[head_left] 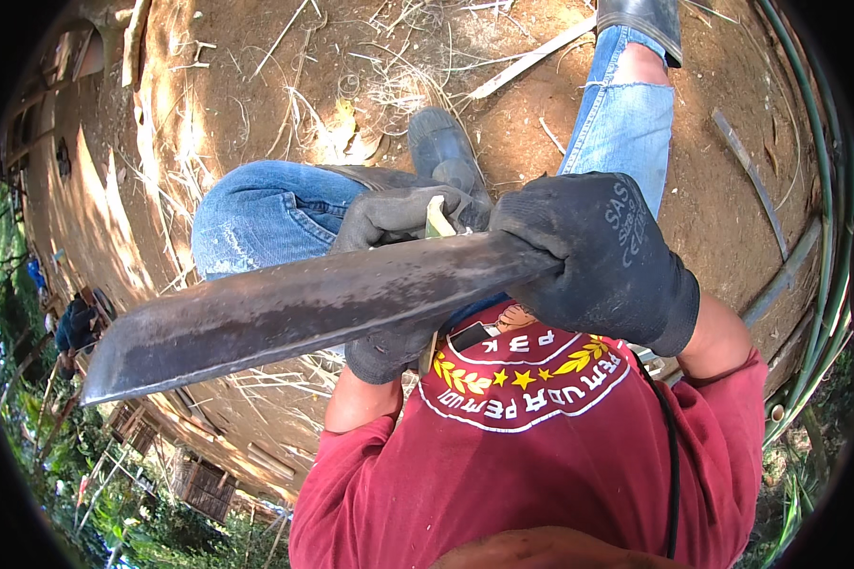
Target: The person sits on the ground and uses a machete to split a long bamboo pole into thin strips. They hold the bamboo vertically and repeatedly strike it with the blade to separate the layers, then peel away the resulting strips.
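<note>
My right hand (593, 261), in a black glove, is closed around the grip end of a machete (304, 308); the handle itself is hidden in the fist. The wide, dark, stained blade stretches left across my lap. My left hand (384, 213), in a grey glove, lies beneath the blade, partly covered by it. Its fingers curl around a pale green strip (436, 218) that looks like split bamboo, with one end sticking up just beyond the blade. Most of the strip is hidden by the blade and my hand.
My legs in blue jeans (256, 213) and dark boots (441, 147) are spread on the brown dirt ground (256, 57). Shavings and a pale split slat (531, 62) lie ahead. Green bamboo poles (826, 190) line the right. Another person (76, 327) is far left.
</note>
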A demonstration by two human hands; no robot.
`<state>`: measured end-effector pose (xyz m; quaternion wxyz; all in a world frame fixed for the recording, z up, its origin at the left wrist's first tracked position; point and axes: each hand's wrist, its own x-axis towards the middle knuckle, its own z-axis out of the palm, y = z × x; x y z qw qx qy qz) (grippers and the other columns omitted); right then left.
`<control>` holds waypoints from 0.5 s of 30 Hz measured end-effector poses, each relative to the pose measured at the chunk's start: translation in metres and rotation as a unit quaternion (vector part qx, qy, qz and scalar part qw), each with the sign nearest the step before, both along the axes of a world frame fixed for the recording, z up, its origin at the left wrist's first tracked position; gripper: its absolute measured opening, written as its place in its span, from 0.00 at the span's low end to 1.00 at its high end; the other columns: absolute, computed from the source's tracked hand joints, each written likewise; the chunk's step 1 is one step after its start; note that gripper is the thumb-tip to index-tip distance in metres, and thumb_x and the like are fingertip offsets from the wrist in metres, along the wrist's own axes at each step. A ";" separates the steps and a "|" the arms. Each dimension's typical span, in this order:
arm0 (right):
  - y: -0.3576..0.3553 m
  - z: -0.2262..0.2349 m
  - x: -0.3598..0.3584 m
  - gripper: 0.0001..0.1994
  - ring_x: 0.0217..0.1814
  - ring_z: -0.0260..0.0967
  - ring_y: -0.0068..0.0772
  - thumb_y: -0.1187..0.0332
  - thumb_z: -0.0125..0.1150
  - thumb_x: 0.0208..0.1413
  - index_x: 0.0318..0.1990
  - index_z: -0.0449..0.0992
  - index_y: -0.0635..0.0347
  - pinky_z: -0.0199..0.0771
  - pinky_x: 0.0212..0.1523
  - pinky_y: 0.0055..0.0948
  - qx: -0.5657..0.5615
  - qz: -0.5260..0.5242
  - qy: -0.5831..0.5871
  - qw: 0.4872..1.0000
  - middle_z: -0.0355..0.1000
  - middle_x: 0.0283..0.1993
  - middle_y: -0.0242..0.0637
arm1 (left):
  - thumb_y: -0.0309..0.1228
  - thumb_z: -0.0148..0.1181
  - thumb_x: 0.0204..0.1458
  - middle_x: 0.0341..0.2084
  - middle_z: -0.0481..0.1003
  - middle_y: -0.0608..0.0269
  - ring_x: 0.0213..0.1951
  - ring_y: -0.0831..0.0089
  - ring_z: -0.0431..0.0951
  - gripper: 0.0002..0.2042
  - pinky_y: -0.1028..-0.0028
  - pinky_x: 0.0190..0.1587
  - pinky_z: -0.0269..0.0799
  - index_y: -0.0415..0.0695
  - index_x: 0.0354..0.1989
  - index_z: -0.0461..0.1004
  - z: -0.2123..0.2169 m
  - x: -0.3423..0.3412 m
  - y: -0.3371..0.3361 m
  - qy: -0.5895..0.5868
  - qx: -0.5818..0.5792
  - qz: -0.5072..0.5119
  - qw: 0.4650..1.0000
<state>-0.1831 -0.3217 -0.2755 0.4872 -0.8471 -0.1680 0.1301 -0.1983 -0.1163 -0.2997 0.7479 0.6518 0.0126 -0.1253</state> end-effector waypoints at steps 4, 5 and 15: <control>0.007 0.000 0.005 0.10 0.27 0.73 0.52 0.70 0.70 0.42 0.34 0.77 0.58 0.71 0.26 0.43 -0.011 0.011 -0.056 0.998 0.72 0.28 0.45 | 0.32 0.74 0.47 0.34 0.81 0.62 0.38 0.80 0.77 0.15 0.77 0.42 0.72 0.35 0.39 0.81 0.013 0.012 -0.010 0.001 -0.044 -0.026 0.999; 0.008 0.002 0.007 0.11 0.27 0.73 0.52 0.70 0.71 0.42 0.34 0.77 0.58 0.71 0.26 0.43 -0.009 0.016 -0.058 0.998 0.73 0.28 0.45 | 0.32 0.74 0.47 0.35 0.81 0.61 0.38 0.79 0.78 0.16 0.76 0.43 0.73 0.35 0.40 0.81 0.012 0.012 -0.010 -0.002 -0.048 -0.029 0.998; 0.011 0.000 0.008 0.11 0.27 0.73 0.51 0.70 0.70 0.42 0.34 0.78 0.58 0.70 0.26 0.42 0.017 0.013 -0.071 0.997 0.72 0.26 0.42 | 0.30 0.78 0.45 0.46 0.79 0.54 0.46 0.71 0.80 0.23 0.70 0.51 0.76 0.35 0.48 0.75 -0.006 -0.002 0.003 0.044 -0.055 0.020 0.997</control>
